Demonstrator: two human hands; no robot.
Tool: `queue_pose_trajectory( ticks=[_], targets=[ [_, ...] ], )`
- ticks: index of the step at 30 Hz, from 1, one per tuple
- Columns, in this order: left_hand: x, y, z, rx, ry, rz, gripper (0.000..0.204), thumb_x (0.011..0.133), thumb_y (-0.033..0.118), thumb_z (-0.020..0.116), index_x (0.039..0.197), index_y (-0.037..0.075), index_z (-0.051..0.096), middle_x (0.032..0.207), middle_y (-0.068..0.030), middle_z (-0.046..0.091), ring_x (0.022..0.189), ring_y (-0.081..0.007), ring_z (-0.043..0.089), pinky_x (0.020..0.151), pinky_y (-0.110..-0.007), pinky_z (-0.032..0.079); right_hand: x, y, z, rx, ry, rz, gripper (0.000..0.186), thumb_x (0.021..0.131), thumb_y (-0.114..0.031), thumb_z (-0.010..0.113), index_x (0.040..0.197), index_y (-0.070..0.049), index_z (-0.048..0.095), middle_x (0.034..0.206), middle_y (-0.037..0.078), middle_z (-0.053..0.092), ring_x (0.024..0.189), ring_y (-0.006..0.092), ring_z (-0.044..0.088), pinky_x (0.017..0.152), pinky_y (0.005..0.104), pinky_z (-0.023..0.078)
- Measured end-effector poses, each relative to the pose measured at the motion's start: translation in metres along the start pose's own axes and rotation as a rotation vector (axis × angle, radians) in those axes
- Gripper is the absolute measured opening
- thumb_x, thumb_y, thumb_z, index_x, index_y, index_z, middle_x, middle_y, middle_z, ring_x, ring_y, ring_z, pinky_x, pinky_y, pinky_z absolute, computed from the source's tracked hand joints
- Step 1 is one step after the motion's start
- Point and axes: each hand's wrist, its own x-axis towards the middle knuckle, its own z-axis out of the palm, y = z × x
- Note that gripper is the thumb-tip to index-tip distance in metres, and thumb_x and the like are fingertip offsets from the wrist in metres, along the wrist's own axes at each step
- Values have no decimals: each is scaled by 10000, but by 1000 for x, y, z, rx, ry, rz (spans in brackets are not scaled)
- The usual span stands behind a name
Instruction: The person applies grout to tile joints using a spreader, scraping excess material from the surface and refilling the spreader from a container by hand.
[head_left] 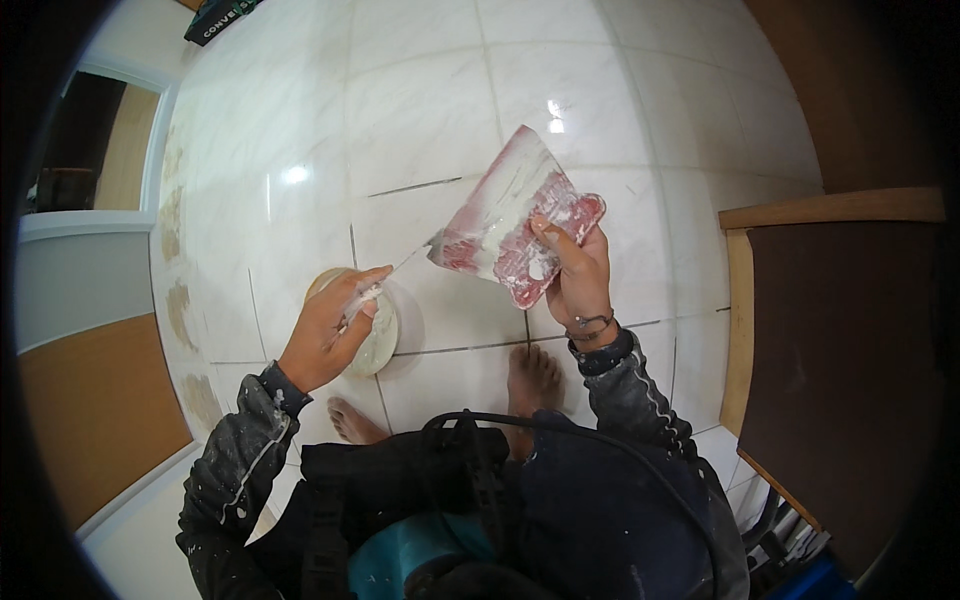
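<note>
My right hand (578, 270) grips a wide putty scraper (497, 240) by its red edge, thumb on top. White putty smears its flat blade and red grip. In my left hand (334, 322), closed fingers hold a thin putty knife (408, 259) seen almost edge-on, its handle mostly hidden by the fingers. The knife's tip meets, or nearly meets, the left corner of the scraper; I cannot tell if they touch. Beneath my left hand stands a round tub (392, 318) with whitish putty in it, partly covered by the hand.
My bare feet (535, 378) stand on a glossy white tile floor (420, 120) with dark joints. A brown cabinet with a wooden edge (737, 330) rises at right. On the left, a wall (175, 300) shows patchy marks beside a framed opening (90, 225). A dark box (215, 18) lies far left.
</note>
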Motion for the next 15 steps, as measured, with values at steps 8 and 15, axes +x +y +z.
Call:
queue_pose_trajectory(
  ticks=[8,15],
  targets=[
    [-10,-13,0,310,-38,134,378,903,69,480,1277,9,481,1075,-194,539,970,-339,543,885,-330,422,-6,7,8,26,27,27,236,860,-40,583,1089,9,552,967,73,628,871,175,630,755,333,533],
    [-5,-38,-13,428,-214,-78,428,860,48,498,1288,57,487,1025,-186,551,911,-349,557,837,-382,455,3,6,-1,143,-24,62,241,906,-90,546,1134,-10,531,1030,77,615,937,189,620,807,349,520]
  ],
)
